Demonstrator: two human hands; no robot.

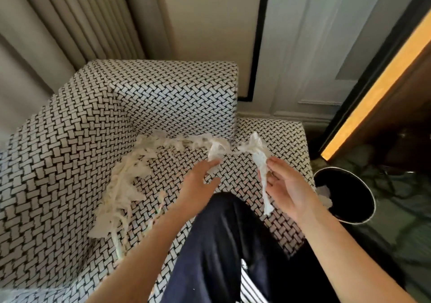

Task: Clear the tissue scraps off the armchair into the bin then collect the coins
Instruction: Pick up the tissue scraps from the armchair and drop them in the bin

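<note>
The tissue scraps [121, 186] lie in a ragged trail across the seat of the armchair [175, 97], running from the back corner of the cushion down toward its left front edge. At the near end of that trail, one looped scrap [215, 150] sits right at the fingertips of the left hand [198, 181]. The forefinger reaches out to touch it and the thumb hangs apart below, but I cannot tell whether the scrap is actually pinched. The right hand [286, 186] holds a twisted tissue strip [260, 160] between the thumb and loosely curled fingers. The strip's long axis runs up and down across the palm, with both ends hanging free. The bin [373, 200] stands on the floor just beside the right edge of the seat (a few white bits already lie inside it), so the right hand is much the nearer one for the drop. Most of the trail lies to the left, within the left hand's reach. A dark trouser leg [221, 244] rests on the cushion between the arms. No coins are visible.
</note>
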